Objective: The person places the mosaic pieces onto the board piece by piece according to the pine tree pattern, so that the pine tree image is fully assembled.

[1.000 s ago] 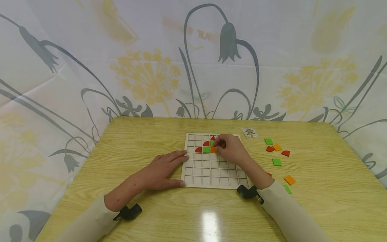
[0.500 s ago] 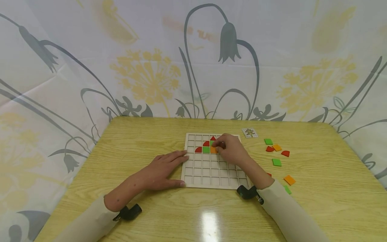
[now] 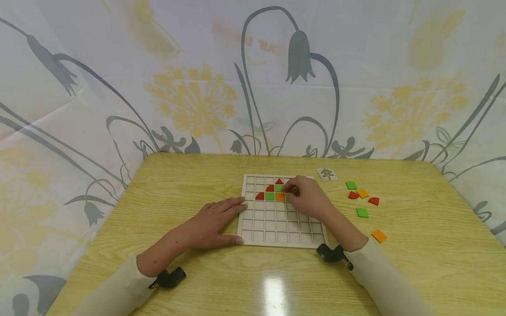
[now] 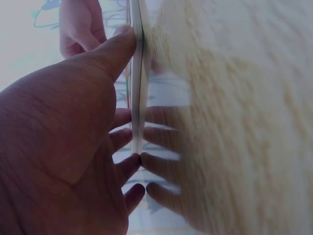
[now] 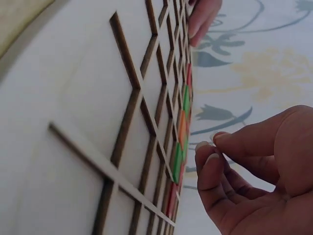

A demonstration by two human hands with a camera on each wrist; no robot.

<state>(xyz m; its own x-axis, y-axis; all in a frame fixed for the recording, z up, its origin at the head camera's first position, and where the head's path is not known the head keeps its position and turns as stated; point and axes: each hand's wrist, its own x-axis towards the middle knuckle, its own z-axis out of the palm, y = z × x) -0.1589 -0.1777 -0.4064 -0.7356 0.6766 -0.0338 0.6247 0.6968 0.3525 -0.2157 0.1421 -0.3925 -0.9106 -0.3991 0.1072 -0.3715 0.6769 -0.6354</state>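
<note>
A square wooden grid board (image 3: 264, 224) lies on the table with coloured tiles in its far rows. Among them are a red triangle (image 3: 279, 181), green squares (image 3: 269, 195), an orange square (image 3: 280, 196) and red quarter-rounds (image 3: 259, 196). My left hand (image 3: 215, 221) rests against the board's left edge, fingers spread and fairly straight, thumb at the near corner. Over the far tiles is my right hand (image 3: 307, 197). In the right wrist view its thumb and curled fingers (image 5: 209, 169) come together slightly off the board, with no tile visible between them. It hides the cells beneath it.
Loose tiles lie right of the board: green squares (image 3: 362, 213), red quarter-rounds (image 3: 373, 201) and orange squares (image 3: 379, 236). A small pattern card (image 3: 327, 174) lies behind the board's far right corner. A printed curtain (image 3: 197, 87) hangs behind the table (image 3: 197, 285).
My right fingers have drawn slightly right, off the orange tile, showing more of it. The right forearm has shifted right and covers loose red and green tiles near it. My left hand is still.
</note>
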